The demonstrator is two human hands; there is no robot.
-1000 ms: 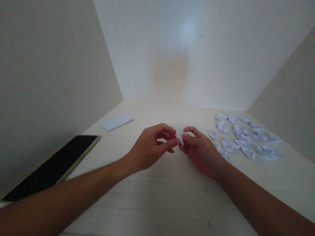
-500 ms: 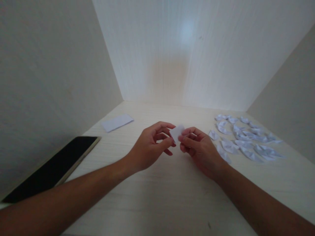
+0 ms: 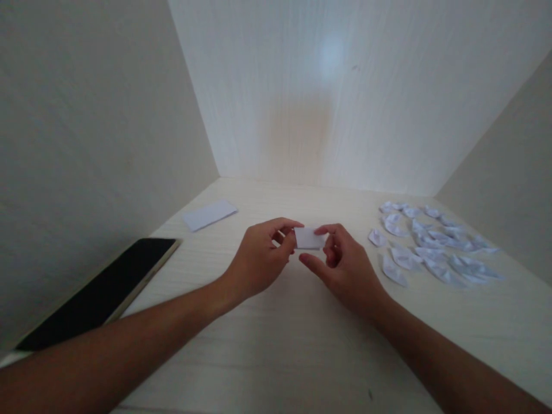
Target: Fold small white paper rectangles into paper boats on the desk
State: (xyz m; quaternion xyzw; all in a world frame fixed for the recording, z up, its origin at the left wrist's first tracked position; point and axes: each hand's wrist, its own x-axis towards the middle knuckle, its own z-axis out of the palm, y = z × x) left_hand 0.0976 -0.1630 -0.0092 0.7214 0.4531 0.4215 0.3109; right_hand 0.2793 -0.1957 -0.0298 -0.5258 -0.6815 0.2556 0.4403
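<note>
A small folded piece of white paper (image 3: 309, 238) is held level above the middle of the table, its long side running left to right. My left hand (image 3: 265, 253) pinches its left end between thumb and fingers. At the right end, my right hand (image 3: 345, 261) has its index finger on the upper edge and other fingers curled behind. The right thumb is apart from the paper, just below its lower edge. The inner folds cannot be made out.
Several small folded paper boats (image 3: 431, 238) lie grouped at the right of the pale table (image 3: 276, 356). A larger folded white sheet (image 3: 210, 215) lies at the back left. Nearer on the left is a flat black panel with a light edge (image 3: 103, 287). Walls enclose the back and sides.
The paper has turned from a tilted position to level. My left hand now grips its left end, while the right thumb has come off the paper and dropped below it.
</note>
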